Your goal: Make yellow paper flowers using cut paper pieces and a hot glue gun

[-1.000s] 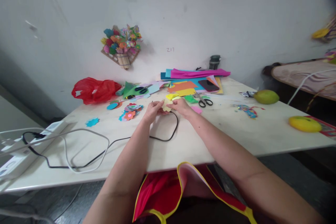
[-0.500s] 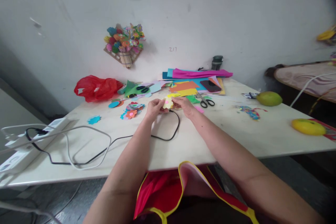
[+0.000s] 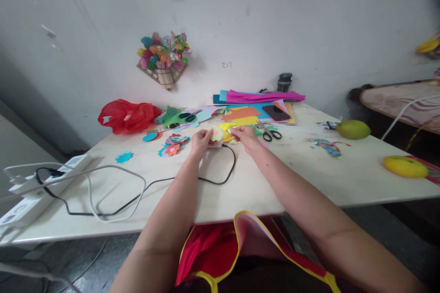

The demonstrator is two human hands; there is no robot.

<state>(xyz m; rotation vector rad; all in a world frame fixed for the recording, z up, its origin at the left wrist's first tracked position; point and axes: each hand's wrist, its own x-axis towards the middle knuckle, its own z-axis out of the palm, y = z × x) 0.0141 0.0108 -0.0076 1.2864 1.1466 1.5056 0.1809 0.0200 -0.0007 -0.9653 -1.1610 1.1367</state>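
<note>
My left hand [image 3: 200,143] pinches the edge of a pale yellow paper flower [image 3: 216,134] with a pink centre. A short way to its right, my right hand [image 3: 248,137] is closed at thumb and fingers; a small pale bit shows at its fingertips, too small to name. Bright yellow paper pieces [image 3: 227,136] lie between the two hands, just behind them. Scissors [image 3: 270,134] with black handles rest beside my right hand. To the left of my left hand is a pile of cut paper flowers [image 3: 173,145].
A black cable [image 3: 229,175] loops below my hands toward a white power strip [image 3: 65,177]. Coloured sheets [image 3: 240,113], a phone [image 3: 275,112] and a red plastic bag [image 3: 127,115] lie toward the wall. On the right are a green mango [image 3: 353,129] and a yellow one [image 3: 405,166].
My right hand has drawn away to the right from the pale yellow flower, opening a gap between the hands. My left hand still holds the flower.
</note>
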